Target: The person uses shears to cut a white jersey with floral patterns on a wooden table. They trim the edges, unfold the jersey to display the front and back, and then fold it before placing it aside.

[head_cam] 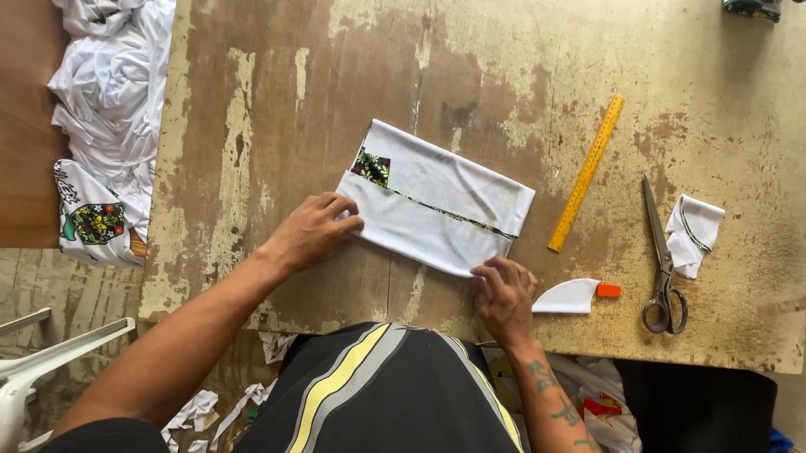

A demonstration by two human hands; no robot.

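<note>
While you lean over it, the worn worktable [481, 51] fills most of the view, its pale coating scuffed through to brown in wide patches. To the left of the table, a heap of crumpled white garments [109, 82] lies on a brown surface, one of them showing a green and black floral patch.

Near the middle of the table lies the folded white cloth [440, 196], a tilted rectangle with a thin dark patterned trim running along its length and a small floral patch at its upper left corner. Your left hand [313, 230] rests on the cloth's left end, fingers curled and pressing down on the edge rather than closing around it. Your right hand [505, 297] sits at the cloth's lower right corner, fingertips bent onto the hem and holding it flat; whether they pinch the fabric cannot be told.

Right of the cloth, a yellow ruler [586, 173] lies at a slant, apart from it. Further right, a pair of metal scissors [662, 262] lies with blades pointing away from you, and just beyond them sits a small folded white scrap [693, 232]. Just beside your right hand lies a curved white cutting [566, 297], with a small orange chalk piece [609, 290] touching its tip.
</note>
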